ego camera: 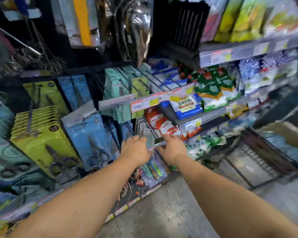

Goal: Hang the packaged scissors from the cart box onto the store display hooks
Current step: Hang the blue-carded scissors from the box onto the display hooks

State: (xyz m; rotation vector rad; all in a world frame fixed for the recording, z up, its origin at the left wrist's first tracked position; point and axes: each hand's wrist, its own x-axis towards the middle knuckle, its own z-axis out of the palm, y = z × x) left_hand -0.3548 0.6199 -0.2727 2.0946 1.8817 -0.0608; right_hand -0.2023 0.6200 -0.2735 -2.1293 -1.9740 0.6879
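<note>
A grey-green packaged item (149, 139), too blurred to confirm as scissors, sits at the tip of a low display hook (159, 143) between both hands; the left hand (136, 149) curls its fingers over the pack's left edge and grips it, while the right hand (170, 148) reaches in with its forefinger stretched toward the hook and the rest loosely spread, so whether it holds anything cannot be told. Both forearms extend forward from the bottom of the view, the hands close together. Left of them hang rows of carded scissors: yellow-green packs (40, 134) with a round dark label too small to read, and blue packs (88, 134) just beside them. Teal packs (115, 83) hang higher up. To the right, a shelf carries red-and-white bags (163, 125) and a blue-and-white bag (186, 105) printed with Chinese characters, under an orange-edged price tag (144, 104) whose writing is illegible. A wire cart (258, 160) stands at far right on the grey floor (162, 212)
</note>
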